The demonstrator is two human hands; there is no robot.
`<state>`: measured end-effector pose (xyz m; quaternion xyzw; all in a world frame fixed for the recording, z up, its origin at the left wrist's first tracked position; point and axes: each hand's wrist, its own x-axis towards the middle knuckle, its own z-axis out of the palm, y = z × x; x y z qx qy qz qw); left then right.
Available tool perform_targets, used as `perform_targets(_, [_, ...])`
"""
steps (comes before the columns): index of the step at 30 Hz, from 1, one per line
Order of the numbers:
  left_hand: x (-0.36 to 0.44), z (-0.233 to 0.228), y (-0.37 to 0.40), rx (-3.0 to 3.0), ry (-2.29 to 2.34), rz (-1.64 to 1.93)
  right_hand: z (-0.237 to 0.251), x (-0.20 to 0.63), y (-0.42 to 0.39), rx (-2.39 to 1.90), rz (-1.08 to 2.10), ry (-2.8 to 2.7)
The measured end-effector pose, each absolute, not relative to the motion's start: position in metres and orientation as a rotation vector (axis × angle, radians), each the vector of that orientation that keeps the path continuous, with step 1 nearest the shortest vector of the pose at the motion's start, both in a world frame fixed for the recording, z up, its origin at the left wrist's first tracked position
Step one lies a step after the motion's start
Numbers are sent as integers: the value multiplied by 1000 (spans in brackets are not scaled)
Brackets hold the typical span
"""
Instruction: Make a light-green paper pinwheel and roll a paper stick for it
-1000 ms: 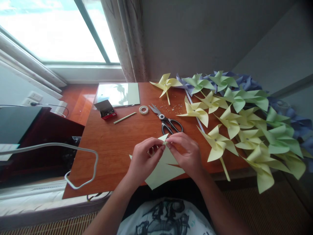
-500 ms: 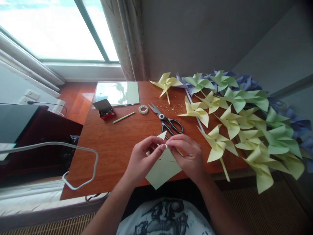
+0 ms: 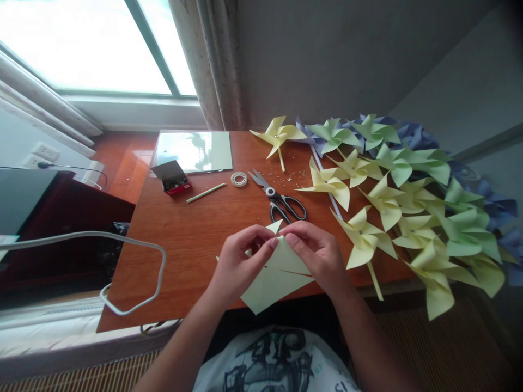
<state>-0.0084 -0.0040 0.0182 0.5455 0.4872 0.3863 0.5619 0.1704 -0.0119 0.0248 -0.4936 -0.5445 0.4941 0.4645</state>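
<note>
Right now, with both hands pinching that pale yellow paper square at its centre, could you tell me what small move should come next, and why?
Probably fold the next free corner inward: the left hand and right hand pinch corners together over the middle of the pale yellow paper square, while its lower points lie flat, unlike the finished yellow paper pinwheel beside them.

Bright window [image 3: 81, 49], curtain [image 3: 208, 65], grey wall [image 3: 327, 54], wooden table [image 3: 183, 228].
</note>
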Motion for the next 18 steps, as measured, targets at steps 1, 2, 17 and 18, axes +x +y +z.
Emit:
perform_targets(1, [-8,19,-4,1284,1142,908,25,170,-12,-1217,1224,-1337])
perform_targets(2, [-8,19,-4,1280,1139,906,24,170,-12,-1223,1230,-1332])
perform_targets(17, [-4,22,-4,1207,1125,918,23,169,-14,-1258,1037,-1449])
perform_targets(18, [-4,21,-4,1210,1126,923,23,169,-14,-1259,1048,-1445])
